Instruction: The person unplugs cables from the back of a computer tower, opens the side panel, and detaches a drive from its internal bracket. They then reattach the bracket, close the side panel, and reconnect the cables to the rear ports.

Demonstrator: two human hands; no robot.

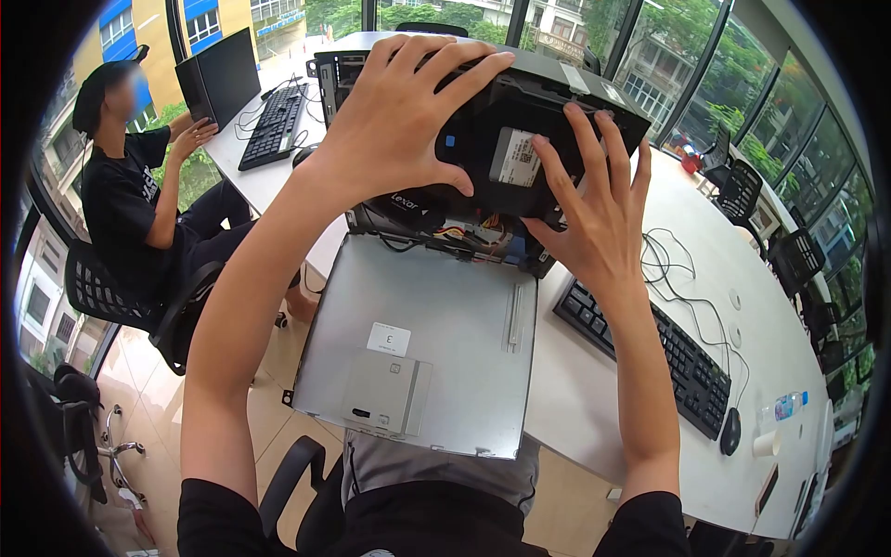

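An opened desktop computer case point(608, 104) lies on the table's edge, close in front of me. Across its opening is a black drive cage point(478, 190) with a white label and a blue tab. My left hand point(394, 121) grips the cage from the left, fingers over the top and thumb near the middle. On the right side, my right hand point(594, 200) holds the same cage, its fingers spread and thumb at the lower edge. A Lexar drive point(401, 206) and coloured wires point(469, 230) show below it. The silver side panel point(418, 297) extends toward my lap.
A black keyboard point(687, 362), mouse point(730, 432), cables, water bottle point(791, 405) and paper cup point(767, 444) are on the white table to the right. At left, a seated person point(130, 186) touches a monitor point(220, 79) beside another keyboard point(275, 125).
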